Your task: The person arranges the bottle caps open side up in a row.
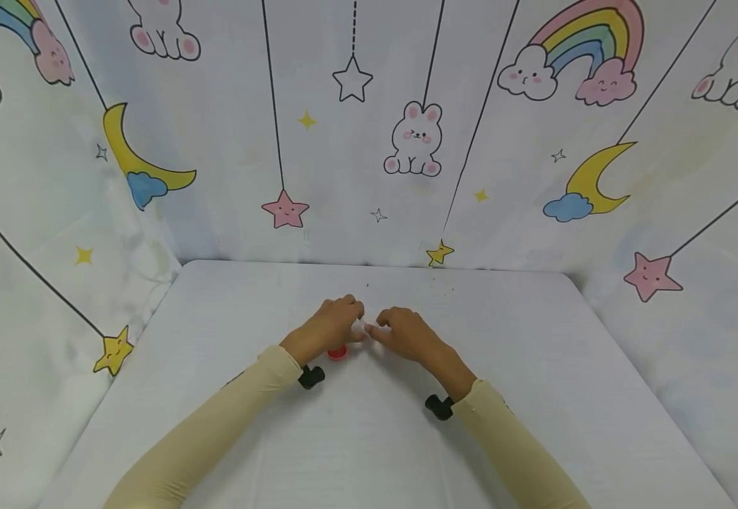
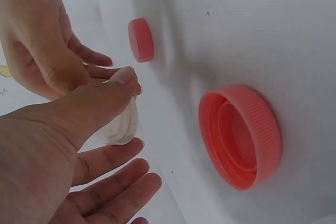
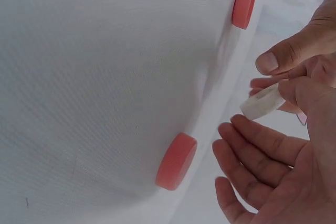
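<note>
A small white cap (image 3: 262,102) is between the two hands above the white table. My right hand (image 1: 410,336) pinches its edge, the thumb lying over it and the other fingers spread loosely. My left hand (image 1: 334,322) is around the far side; in the right wrist view its thumb stands apart from the cap, while its fingertips (image 3: 261,82) overlap behind it. In the left wrist view the left index fingertip is right at the lower rim. Below the left hand lies a red ridged cap (image 2: 239,135), hollow side showing. A second red cap (image 2: 140,40) lies beyond it.
The white table (image 1: 369,438) runs up to a patterned cloth backdrop (image 1: 356,155) with stars, moons and rabbits behind and at both sides. A few dark specks dot the tabletop near its back edge. Each wrist wears a small black camera mount (image 1: 312,377).
</note>
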Demonstrator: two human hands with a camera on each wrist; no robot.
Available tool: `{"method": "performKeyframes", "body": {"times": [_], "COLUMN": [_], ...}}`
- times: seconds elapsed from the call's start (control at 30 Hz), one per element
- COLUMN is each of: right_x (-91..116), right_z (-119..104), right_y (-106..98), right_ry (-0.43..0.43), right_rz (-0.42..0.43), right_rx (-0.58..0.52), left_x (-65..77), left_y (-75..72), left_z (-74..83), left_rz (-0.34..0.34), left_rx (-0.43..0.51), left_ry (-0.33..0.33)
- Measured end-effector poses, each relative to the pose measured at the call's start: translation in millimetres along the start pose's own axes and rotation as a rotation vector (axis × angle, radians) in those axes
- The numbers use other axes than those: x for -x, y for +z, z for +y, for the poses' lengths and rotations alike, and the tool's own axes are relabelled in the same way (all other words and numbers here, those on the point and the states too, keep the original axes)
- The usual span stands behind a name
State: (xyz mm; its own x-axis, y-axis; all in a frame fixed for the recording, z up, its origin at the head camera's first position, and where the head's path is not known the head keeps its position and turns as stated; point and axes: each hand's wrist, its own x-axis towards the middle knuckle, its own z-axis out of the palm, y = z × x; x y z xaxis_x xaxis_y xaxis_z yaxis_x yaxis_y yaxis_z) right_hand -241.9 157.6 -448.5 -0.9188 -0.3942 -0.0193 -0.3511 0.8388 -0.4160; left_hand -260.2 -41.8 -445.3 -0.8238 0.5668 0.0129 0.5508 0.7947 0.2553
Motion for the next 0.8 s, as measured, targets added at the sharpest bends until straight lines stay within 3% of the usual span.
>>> {"method": "performKeyframes", "body": {"times": [0.4, 0.57, 0.8], "right_x": [2.7, 5.1, 10.3], "right_z": [-5.2, -8.0, -12.3], "right_y": [-1.0, -4.3, -11.2], "right_ry": [0.018, 0.020, -0.023], "right_rz": [0.033, 0.026, 0.081], "right_rx": [-0.024, -0.031, -0.009], "left_x": [1.3, 2.0, 1.3], "left_y": [4.6, 2.3, -2.0], "left_z": [2.3, 3.6, 4.6], "left_rz": [0.126, 0.132, 0.137], "left_rx": [-0.023, 0.005, 0.021], "left_ry": [0.059, 0.068, 0.075]}}
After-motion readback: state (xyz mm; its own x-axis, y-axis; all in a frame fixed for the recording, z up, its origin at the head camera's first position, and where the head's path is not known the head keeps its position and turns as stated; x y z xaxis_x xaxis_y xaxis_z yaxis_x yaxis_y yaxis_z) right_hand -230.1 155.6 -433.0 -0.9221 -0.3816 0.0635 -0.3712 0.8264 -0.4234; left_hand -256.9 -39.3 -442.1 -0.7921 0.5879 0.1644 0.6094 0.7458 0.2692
